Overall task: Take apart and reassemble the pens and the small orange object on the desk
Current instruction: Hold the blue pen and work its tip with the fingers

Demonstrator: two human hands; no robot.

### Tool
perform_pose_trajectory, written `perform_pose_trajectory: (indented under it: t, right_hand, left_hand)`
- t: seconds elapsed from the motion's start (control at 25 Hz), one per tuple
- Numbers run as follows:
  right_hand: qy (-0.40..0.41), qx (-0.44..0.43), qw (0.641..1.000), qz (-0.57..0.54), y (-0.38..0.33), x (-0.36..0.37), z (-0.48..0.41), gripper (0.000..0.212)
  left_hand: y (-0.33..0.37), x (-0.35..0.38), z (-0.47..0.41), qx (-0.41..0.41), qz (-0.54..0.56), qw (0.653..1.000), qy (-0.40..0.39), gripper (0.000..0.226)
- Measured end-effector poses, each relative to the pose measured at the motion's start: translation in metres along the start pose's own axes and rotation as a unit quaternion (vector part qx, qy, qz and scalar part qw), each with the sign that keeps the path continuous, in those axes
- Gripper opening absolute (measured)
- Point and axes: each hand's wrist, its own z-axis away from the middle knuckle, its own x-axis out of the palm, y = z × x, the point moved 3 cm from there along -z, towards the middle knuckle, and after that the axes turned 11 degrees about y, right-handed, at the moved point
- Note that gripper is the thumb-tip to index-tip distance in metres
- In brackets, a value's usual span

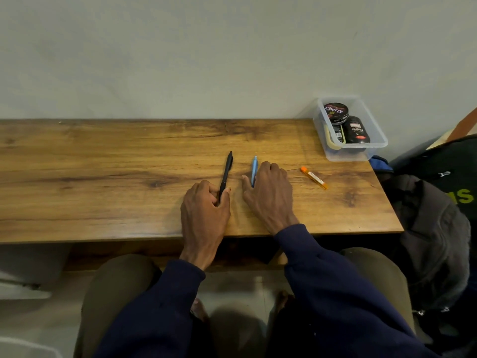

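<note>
Seated at the wooden desk [103,164], a brown grained top against a plain pale wall [180,47].

Left hand [205,202]: fingers curled round the lower end of the black pen [226,171], slim with a clip near its top. The rest of the barrel points away from me, and its far end lies on or just over the wood, I cannot tell which.

Right hand [268,189]: knuckles up, fingers curled over the blue pen [254,169], a light-blue plastic one, with the thumb on its other side, so it is held. The lower end is hidden under the hand; the upper end sticks out toward the wall. The two pens are near each other and roughly parallel.

The small orange object [313,177], a thin clear-orange tube with an orange cap, lies flat on the desk to the right of my right hand and apart from it, slanted with the cap end farther from me. Neither hand touches it.

Surroundings: a clear plastic box [376,148] at the far right corner holds a round black tin [335,112] marked "Cherry", a black bottle [357,130] and something pale underneath. A dark bag with a jacket [433,228] over it stands just off the desk's right edge. Nothing lies between the pens and the tube.
</note>
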Motion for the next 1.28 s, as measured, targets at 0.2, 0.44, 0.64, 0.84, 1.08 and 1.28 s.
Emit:
perform_pose_trajectory:
  t: [0.2, 0.44, 0.64, 0.84, 1.08, 1.28]
  right_hand:
    - [0.015, 0.01, 0.995, -0.099, 0.012, -0.012, 0.001, 0.018]
    - [-0.033, 0.163, 0.858, -0.486, 0.009, -0.023, 0.008, 0.01]
    - [-0.125, 0.206, 0.622, -0.745, 0.002, -0.033, 0.011, 0.042]
    - [-0.128, 0.183, 0.618, -0.754, 0.001, -0.048, 0.005, 0.036]
    - [-0.169, 0.202, 0.541, -0.799, -0.005, -0.06, 0.005, 0.048]
    - [-0.186, 0.216, 0.478, -0.831, 0.005, -0.065, 0.0, 0.068]
  left_hand:
    - [0.002, -0.007, 0.003, -0.023, 0.092, 0.995, 0.023, 0.009]
    - [0.006, -0.006, 0.008, -0.038, 0.242, 0.97, 0.008, 0.016]
    - [0.005, 0.002, 0.01, -0.097, 0.347, 0.93, -0.077, 0.021]
    - [0.01, 0.006, 0.016, -0.221, 0.497, 0.815, -0.199, 0.021]
    - [0.006, 0.009, 0.018, -0.205, 0.473, 0.83, -0.211, 0.019]
    - [0.008, 0.015, 0.021, -0.238, 0.514, 0.773, -0.284, 0.02]
